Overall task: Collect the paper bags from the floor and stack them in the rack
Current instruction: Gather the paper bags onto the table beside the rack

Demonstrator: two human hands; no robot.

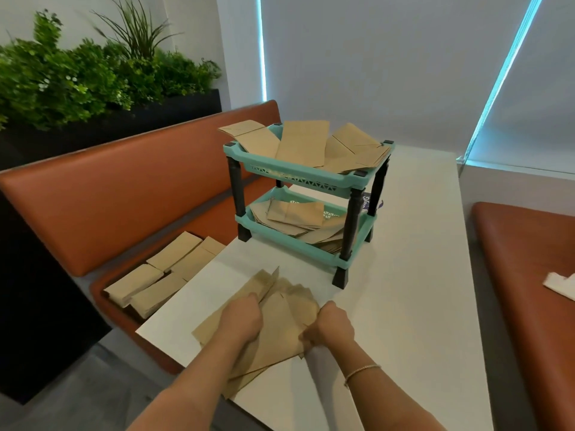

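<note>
A fan of flat brown paper bags (280, 325) lies on the near part of the white table (404, 290). My left hand (241, 318) grips the bags at their left side, fingers curled over an edge. My right hand (329, 329) pinches them at their right edge. Behind them stands a two-tier teal rack (298, 178) with black posts. More brown bags (306, 144) lie loosely on its top shelf, and a messy stack of bags (298, 217) fills the lower shelf.
Several folded brown bags (165, 272) lie on the orange bench seat (102, 206) left of the table. A black planter with green plants (77, 79) stands behind that bench. Another orange bench (529, 259) at right carries a white napkin (560, 286).
</note>
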